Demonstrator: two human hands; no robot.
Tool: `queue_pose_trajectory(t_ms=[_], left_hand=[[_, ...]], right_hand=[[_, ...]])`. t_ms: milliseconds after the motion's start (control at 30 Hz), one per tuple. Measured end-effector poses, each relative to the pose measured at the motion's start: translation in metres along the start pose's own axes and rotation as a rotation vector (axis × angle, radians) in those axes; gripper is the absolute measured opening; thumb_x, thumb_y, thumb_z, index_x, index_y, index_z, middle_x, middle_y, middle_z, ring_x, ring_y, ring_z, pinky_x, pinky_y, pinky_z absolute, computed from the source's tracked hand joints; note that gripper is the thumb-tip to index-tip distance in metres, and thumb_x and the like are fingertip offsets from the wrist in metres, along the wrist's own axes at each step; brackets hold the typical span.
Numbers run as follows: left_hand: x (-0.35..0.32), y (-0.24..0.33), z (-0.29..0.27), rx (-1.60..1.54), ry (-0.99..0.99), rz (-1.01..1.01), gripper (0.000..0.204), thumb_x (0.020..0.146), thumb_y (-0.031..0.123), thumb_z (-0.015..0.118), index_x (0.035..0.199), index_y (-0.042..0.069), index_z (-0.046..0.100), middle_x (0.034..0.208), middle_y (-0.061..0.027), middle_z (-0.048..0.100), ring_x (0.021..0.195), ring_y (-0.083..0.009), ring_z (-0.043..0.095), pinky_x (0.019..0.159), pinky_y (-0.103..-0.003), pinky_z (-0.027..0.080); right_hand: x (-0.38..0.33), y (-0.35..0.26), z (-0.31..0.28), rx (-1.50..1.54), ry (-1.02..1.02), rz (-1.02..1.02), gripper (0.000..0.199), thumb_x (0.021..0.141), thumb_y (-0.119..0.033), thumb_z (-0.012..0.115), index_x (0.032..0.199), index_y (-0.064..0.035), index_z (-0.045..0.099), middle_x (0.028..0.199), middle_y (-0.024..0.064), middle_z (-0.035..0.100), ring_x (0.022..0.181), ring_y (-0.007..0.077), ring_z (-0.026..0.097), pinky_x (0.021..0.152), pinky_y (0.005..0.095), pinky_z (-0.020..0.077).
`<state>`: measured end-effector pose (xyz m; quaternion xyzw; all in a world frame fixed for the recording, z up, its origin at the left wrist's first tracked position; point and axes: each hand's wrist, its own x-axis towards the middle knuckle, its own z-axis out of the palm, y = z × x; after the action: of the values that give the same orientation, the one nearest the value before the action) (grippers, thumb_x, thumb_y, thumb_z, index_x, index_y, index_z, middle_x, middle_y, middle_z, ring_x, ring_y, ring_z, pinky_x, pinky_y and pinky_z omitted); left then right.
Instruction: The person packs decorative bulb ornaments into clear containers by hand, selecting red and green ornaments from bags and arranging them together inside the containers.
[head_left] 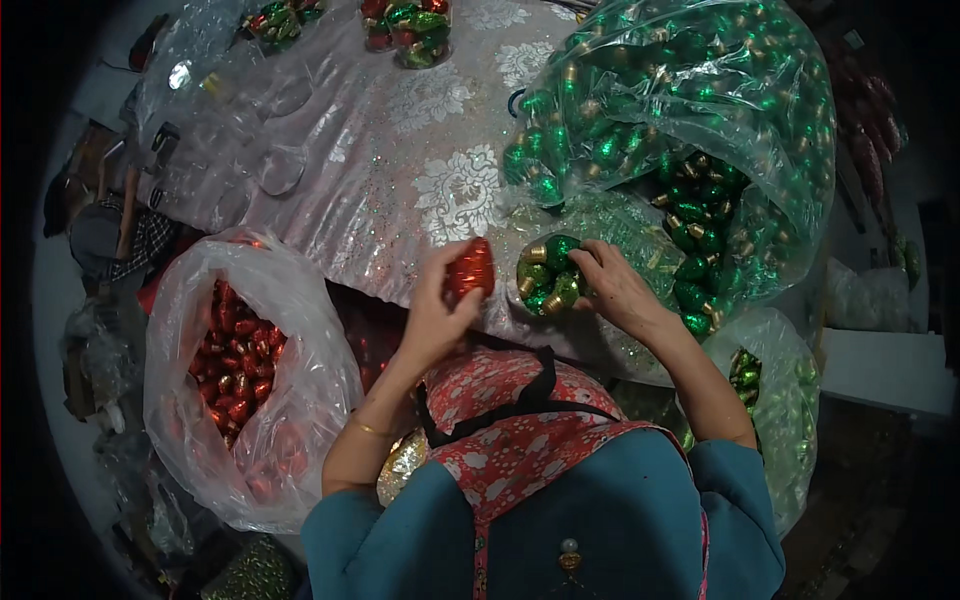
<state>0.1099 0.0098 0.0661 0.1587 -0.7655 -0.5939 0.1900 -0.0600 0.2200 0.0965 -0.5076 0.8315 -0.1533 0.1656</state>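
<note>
We pinched a red foil-wrapped ornament [470, 270] in our left hand [437, 318], fingers closed around it, lifted clear of the table edge. Our right hand [615, 285] curled its fingers onto a small container of green ornaments [547, 275], steadying it on the pink tablecloth [400, 150] between the open bags.

From my feed: dim, soft overhead light, glare on clear plastic bags [700, 90], dark fisheye-bent edges, slight blur.
</note>
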Motion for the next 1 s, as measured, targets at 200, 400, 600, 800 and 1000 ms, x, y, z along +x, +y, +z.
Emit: queue_pose_trajectory(t_ms=[200, 400, 600, 800, 1000], left_hand=[[0.037, 0.012, 0.037, 0.175, -0.312, 0.184, 0.051, 0.077, 0.011, 0.062, 0.125, 0.003, 0.045, 0.111, -0.0154, 0.053, 0.106, -0.0294, 0.054, 0.092, -0.035, 0.042], [0.053, 0.011, 0.03, 0.069, -0.414, -0.013, 0.05, 0.083, 0.017, 0.06, 0.127, 0.003, 0.042, 0.116, -0.0105, 0.053, 0.106, -0.0201, 0.053, 0.092, -0.031, 0.043], [0.046, -0.006, 0.043, -0.231, -0.217, -0.14, 0.052, 0.082, 0.011, 0.059, 0.13, 0.002, 0.041, 0.118, -0.0123, 0.052, 0.106, -0.0191, 0.053, 0.091, -0.031, 0.043], [0.045, -0.004, 0.042, -0.29, -0.168, -0.135, 0.055, 0.083, 0.012, 0.059, 0.133, 0.003, 0.037, 0.121, -0.0097, 0.048, 0.109, -0.0176, 0.05, 0.093, -0.03, 0.041], [0.045, -0.007, 0.038, -0.322, -0.196, -0.174, 0.058, 0.085, 0.017, 0.06, 0.135, 0.003, 0.035, 0.124, -0.0107, 0.046, 0.11, -0.0184, 0.049, 0.096, -0.032, 0.039]], right_hand=[[-0.004, 0.004, 0.002, -0.008, -0.021, -0.031, 0.064, 0.065, -0.007, 0.074, 0.122, -0.0013, 0.045, 0.117, 0.0192, 0.046, 0.109, 0.0371, 0.046, 0.092, 0.0405, 0.0414], [-0.005, 0.017, 0.006, -0.066, 0.067, -0.111, 0.039, 0.074, -0.011, 0.063, 0.11, -0.0033, 0.051, 0.103, 0.0164, 0.049, 0.1, 0.034, 0.049, 0.082, 0.0409, 0.0428], [0.009, 0.011, 0.002, -0.411, 0.042, -0.344, 0.02, 0.081, -0.015, 0.05, 0.099, -0.0107, 0.057, 0.094, 0.0094, 0.048, 0.093, 0.0244, 0.05, 0.072, 0.035, 0.0418], [0.022, 0.004, 0.014, -0.46, -0.085, -0.546, 0.019, 0.08, -0.017, 0.05, 0.096, -0.0131, 0.059, 0.094, 0.0058, 0.052, 0.094, 0.0209, 0.05, 0.07, 0.0333, 0.0399], [0.037, -0.007, 0.024, -0.479, -0.21, -0.537, 0.021, 0.076, -0.02, 0.056, 0.096, -0.0136, 0.059, 0.092, 0.0034, 0.055, 0.096, 0.0208, 0.051, 0.073, 0.0342, 0.0405]])
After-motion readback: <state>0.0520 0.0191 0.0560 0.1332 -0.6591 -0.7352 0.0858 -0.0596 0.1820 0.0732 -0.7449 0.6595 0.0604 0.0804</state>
